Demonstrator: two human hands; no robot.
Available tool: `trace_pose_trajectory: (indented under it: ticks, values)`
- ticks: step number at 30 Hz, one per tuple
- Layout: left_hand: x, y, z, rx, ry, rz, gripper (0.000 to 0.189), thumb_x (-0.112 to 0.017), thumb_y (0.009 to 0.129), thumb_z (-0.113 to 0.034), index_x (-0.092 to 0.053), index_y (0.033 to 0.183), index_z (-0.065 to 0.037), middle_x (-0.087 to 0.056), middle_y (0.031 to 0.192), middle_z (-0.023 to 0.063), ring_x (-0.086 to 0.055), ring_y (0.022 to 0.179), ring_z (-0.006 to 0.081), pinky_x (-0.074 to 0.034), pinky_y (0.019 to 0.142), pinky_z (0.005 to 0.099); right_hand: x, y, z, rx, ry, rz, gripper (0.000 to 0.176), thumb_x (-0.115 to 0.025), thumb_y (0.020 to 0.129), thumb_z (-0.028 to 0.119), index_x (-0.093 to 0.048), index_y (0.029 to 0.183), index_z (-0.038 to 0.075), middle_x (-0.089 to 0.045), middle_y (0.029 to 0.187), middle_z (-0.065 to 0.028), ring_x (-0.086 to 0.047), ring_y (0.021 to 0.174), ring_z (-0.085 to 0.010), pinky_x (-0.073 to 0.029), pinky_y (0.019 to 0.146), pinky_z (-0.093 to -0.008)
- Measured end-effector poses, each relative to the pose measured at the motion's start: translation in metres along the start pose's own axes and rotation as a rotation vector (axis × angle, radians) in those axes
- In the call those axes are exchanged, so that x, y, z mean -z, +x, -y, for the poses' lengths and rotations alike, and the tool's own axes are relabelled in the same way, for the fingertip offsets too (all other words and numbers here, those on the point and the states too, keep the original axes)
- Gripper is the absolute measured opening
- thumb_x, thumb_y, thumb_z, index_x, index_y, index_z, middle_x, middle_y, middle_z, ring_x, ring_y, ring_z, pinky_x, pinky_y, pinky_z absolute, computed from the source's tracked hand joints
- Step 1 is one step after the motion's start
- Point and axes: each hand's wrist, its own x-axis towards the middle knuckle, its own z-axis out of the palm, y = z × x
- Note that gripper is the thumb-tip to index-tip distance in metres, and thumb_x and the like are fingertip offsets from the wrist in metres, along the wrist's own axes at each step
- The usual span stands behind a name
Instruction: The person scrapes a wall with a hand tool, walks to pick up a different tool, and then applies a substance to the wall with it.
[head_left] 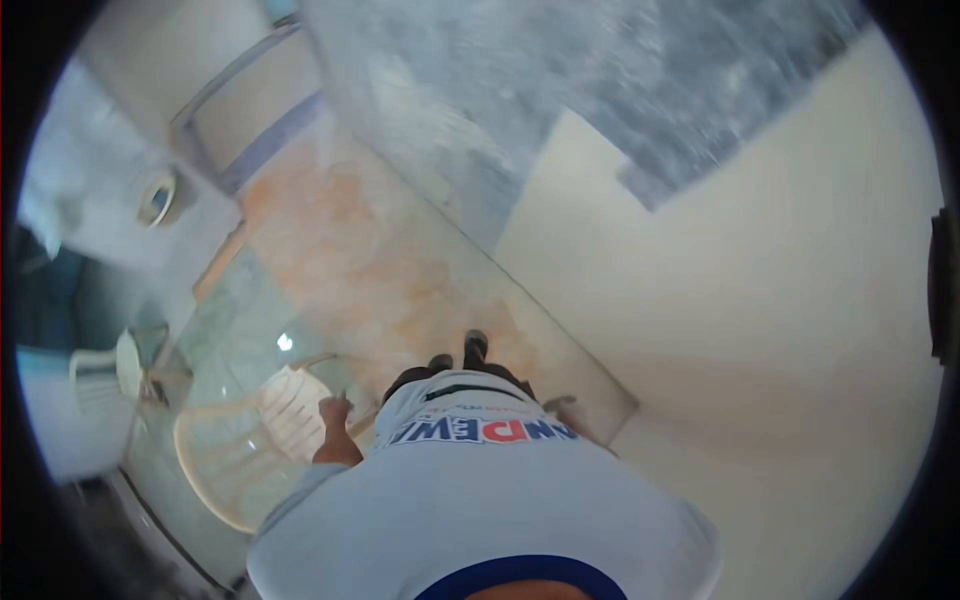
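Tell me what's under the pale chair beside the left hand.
Pale green, glossy floor shows through the open frame of the chair. Whatever lies directly beneath its slatted part, near the left hand, is covered and cannot be seen.

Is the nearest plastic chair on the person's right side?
No, the nearest chair stands on the left side, by the left hand.

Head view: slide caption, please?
Person standing, left hand near a pale chair, right hand towards a pale wall.
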Motion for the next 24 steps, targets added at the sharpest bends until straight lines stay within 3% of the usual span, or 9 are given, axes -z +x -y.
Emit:
trace_pose_trajectory:
  ticks: [3, 4, 6, 7, 8, 9, 11, 18, 24]
  values:
    - [-0.041, 0.051, -0.036, 0.274, -0.233, -0.436, 0.032, -0.060, 0.087, -0.023, -0.065, 0.118, -0.016, -0.068, 0.078, 0.0137, -0.066, 0.072, 0.0329, -0.047, 0.062, 0.0491, -0.004, 0.031, 0.000, -0.304, 0.225, -0.066, 0.023, -0.058, 0.089, 0.023, -0.060, 0.071, 0.008, -0.053, 0.057, -0.0055, -0.053, 0.047, -0.0186, -0.039, 0.043, -0.0378]
    - [-0.034, 0.075, -0.048, 0.226, -0.193, -0.183, 0.035, -0.055, 0.089, -0.018, -0.063, 0.123, -0.016, -0.068, 0.083, 0.0152, -0.066, 0.076, 0.0336, -0.048, 0.064, 0.0504, -0.002, 0.042, 0.003, -0.500, 0.347, -0.126, 0.030, -0.060, 0.090, 0.023, -0.054, 0.065, 0.006, -0.052, 0.057, -0.0058, -0.052, 0.047, -0.0179, -0.037, 0.041, -0.0378]
    - [0.029, 0.116, -0.092, 0.096, -0.297, -0.358, 0.041, -0.052, 0.088, -0.015, -0.061, 0.127, -0.012, -0.065, 0.080, 0.0153, -0.061, 0.072, 0.0373, -0.047, 0.066, 0.0517, 0.031, 0.059, 0.042, -0.557, 0.288, -0.022, 0.027, -0.060, 0.089, 0.023, -0.057, 0.071, 0.004, -0.053, 0.057, -0.0061, -0.052, 0.046, -0.0184, -0.038, 0.041, -0.0382]
    - [0.077, 0.131, -0.112, 0.110, -0.455, -0.378, 0.042, -0.056, 0.086, -0.015, -0.061, 0.127, -0.010, -0.064, 0.084, 0.0167, -0.060, 0.072, 0.0392, -0.047, 0.066, 0.0520, 0.042, 0.066, 0.055, -0.219, 0.078, 0.041, 0.026, -0.061, 0.089, 0.024, -0.058, 0.073, 0.003, -0.055, 0.058, -0.0068, -0.054, 0.046, -0.0186, -0.040, 0.041, -0.0375]
    - [0.114, 0.150, -0.121, -0.200, -0.410, -0.531, 0.031, -0.059, 0.085, -0.016, -0.066, 0.114, -0.007, -0.064, 0.082, 0.0176, -0.059, 0.072, 0.0382, -0.047, 0.067, 0.0518, 0.049, 0.075, 0.076, 0.128, -0.113, 0.099, 0.026, -0.061, 0.089, 0.024, -0.058, 0.075, 0.002, -0.056, 0.059, -0.0076, -0.055, 0.046, -0.0189, -0.042, 0.041, -0.0367]
    - [0.162, 0.165, -0.134, -0.311, -0.338, -0.535, 0.021, -0.061, 0.089, -0.021, -0.069, 0.099, -0.004, -0.064, 0.073, 0.0158, -0.062, 0.066, 0.0322, -0.050, 0.062, 0.0459, 0.053, 0.085, 0.099, 0.139, -0.115, 0.118, 0.026, -0.061, 0.089, 0.024, -0.058, 0.075, 0.002, -0.056, 0.059, -0.0076, -0.055, 0.046, -0.0189, -0.042, 0.041, -0.0367]
    - [0.273, 0.166, -0.168, 0.108, -1.167, -0.001, 0.025, -0.063, 0.090, -0.026, -0.070, 0.091, -0.002, -0.064, 0.067, 0.0141, -0.065, 0.059, 0.0251, -0.052, 0.055, 0.0371, 0.059, 0.099, 0.143, -0.485, 0.286, 0.026, 0.026, -0.061, 0.090, 0.022, -0.060, 0.078, 0.000, -0.060, 0.061, -0.0091, -0.059, 0.046, -0.0194, -0.046, 0.043, -0.0348]
    - [0.233, 0.209, -0.129, -0.071, -0.960, -0.276, 0.016, -0.066, 0.087, -0.015, -0.069, 0.084, 0.000, -0.070, 0.071, 0.0108, -0.068, 0.061, 0.0169, -0.054, 0.059, 0.0316, 0.056, 0.126, 0.173, -0.260, 0.434, -0.071, 0.031, -0.066, 0.090, 0.027, -0.060, 0.078, -0.002, -0.059, 0.060, -0.0090, -0.060, 0.046, -0.0200, -0.049, 0.044, -0.0335]
    - [0.139, 0.204, 0.021, 0.328, -1.029, -0.169, 0.028, -0.065, 0.088, -0.027, -0.072, 0.081, -0.001, -0.070, 0.072, 0.0157, -0.069, 0.063, 0.0226, -0.054, 0.064, 0.0372, 0.017, 0.172, 0.180, -0.509, 0.260, 0.016, 0.028, -0.063, 0.092, 0.024, -0.058, 0.081, -0.002, -0.058, 0.061, -0.0079, -0.057, 0.045, -0.0190, -0.048, 0.043, -0.0341]
